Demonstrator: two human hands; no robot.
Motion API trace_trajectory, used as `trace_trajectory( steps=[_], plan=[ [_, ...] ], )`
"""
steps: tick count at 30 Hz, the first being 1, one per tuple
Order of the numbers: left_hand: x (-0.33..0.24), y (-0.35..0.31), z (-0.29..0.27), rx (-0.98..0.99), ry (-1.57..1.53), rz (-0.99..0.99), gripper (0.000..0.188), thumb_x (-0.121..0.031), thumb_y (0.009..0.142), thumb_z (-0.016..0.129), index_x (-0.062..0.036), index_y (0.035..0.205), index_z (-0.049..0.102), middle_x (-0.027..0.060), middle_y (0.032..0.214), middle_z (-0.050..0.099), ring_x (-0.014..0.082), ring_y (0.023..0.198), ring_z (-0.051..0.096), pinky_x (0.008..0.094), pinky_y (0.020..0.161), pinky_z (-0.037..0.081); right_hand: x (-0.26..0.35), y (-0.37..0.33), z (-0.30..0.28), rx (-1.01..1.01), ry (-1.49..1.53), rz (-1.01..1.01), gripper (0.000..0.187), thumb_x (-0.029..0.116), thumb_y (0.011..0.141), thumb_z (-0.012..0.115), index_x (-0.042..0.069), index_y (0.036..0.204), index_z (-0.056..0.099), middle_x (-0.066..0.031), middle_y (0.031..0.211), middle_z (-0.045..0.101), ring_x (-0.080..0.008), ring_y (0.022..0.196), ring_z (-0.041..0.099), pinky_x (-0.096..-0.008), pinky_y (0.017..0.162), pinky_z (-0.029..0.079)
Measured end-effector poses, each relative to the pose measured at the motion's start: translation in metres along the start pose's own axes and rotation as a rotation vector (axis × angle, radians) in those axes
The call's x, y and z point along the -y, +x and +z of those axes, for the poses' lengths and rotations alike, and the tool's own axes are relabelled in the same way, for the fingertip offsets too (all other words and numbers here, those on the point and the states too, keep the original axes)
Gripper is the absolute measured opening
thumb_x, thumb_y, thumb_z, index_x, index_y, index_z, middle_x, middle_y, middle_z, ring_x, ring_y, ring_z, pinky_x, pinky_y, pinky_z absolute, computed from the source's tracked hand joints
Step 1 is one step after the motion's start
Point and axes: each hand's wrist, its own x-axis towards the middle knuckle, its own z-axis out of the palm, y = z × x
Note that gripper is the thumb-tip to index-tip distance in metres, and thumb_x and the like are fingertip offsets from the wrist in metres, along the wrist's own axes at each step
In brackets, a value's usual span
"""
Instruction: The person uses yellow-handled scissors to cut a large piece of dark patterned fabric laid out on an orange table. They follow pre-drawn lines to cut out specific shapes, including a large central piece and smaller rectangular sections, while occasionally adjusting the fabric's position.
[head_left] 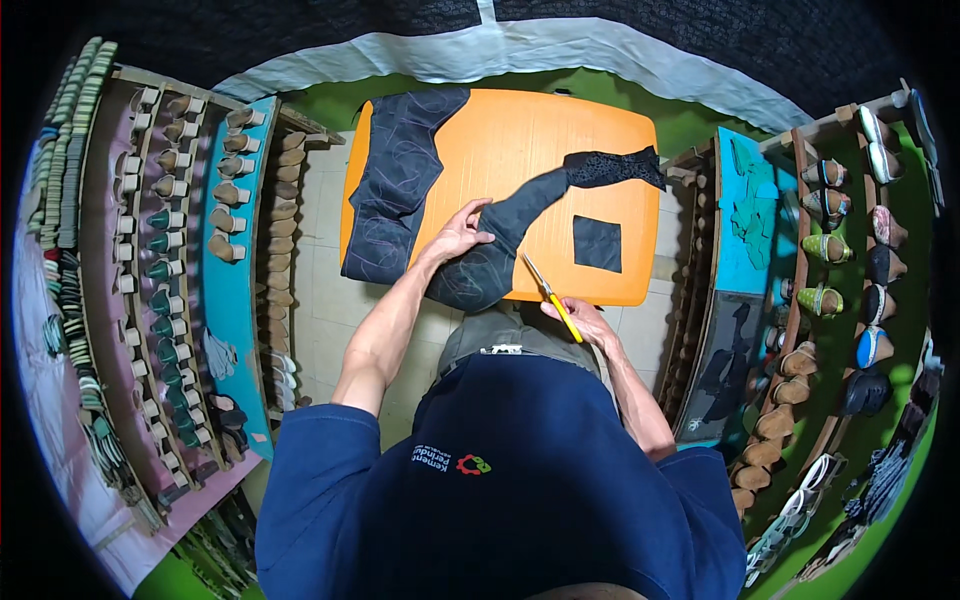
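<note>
My left hand (460,232) grips a long dark fabric piece (520,210) by its left edge, thumb and fingers bent around it. Pale curved lines are drawn on its wide near end, which hangs over the table's front edge toward my lap. In my right hand (588,322) are yellow-handled scissors (553,300), their metal blades pointing up and left, just right of the fabric and apart from it. A black patterned strip (615,168) lies at the far end of the dark piece. The orange table (540,125) lies beneath.
A larger dark sheet with drawn lines (395,190) covers the table's left side. A small dark square (597,244) lies on the right. Racks of shoe lasts (230,190) stand at left, and shelves with shoes and lasts (825,245) at right. White cloth (510,50) hangs behind.
</note>
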Motion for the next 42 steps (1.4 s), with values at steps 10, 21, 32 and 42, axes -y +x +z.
trace_trajectory(
  steps=[10,21,32,42],
  plan=[
    [-0.018,-0.016,-0.007,0.058,-0.407,-0.094,0.095,0.012,0.08,0.072,-0.0108,0.161,0.028,0.0112,0.124,0.068,0.0192,0.105,0.067,0.033,0.096,0.054,0.046,0.003,0.005,0.19,0.305,0.0,0.065,0.07,0.087,0.068,0.006,0.099,0.067,0.0022,0.071,0.052,-0.008,0.061,0.052,-0.0242,0.057,0.049],
    [0.002,-0.082,0.134,-0.719,0.473,0.181,0.064,-0.02,0.074,0.086,-0.0079,0.13,0.058,0.019,0.131,0.052,0.0387,0.12,0.051,0.05,0.1,0.044,0.062,0.032,-0.024,0.265,0.041,0.085,0.079,0.083,0.08,0.062,0.005,0.084,0.063,-0.0015,0.067,0.055,-0.0121,0.054,0.056,-0.0245,0.051,0.048],
    [0.017,-0.074,0.153,-0.839,0.582,0.05,0.062,-0.017,0.081,0.074,-0.0016,0.139,0.058,0.0143,0.148,0.054,0.0336,0.123,0.051,0.0472,0.106,0.042,0.093,0.053,-0.053,0.352,-0.209,0.061,0.077,0.083,0.08,0.062,0.006,0.083,0.063,0.0007,0.065,0.051,-0.0108,0.057,0.049,-0.0271,0.057,0.043],
    [0.016,-0.07,0.152,-0.936,0.507,0.118,0.023,-0.015,0.086,0.067,-0.0028,0.104,0.076,0.0137,0.132,0.068,0.0336,0.114,0.058,0.0465,0.099,0.047,0.092,0.063,-0.049,0.323,-0.238,0.043,0.07,0.077,0.079,0.07,0.008,0.082,0.063,0.0033,0.064,0.051,-0.0085,0.056,0.047,-0.0259,0.052,0.037]
  ],
)
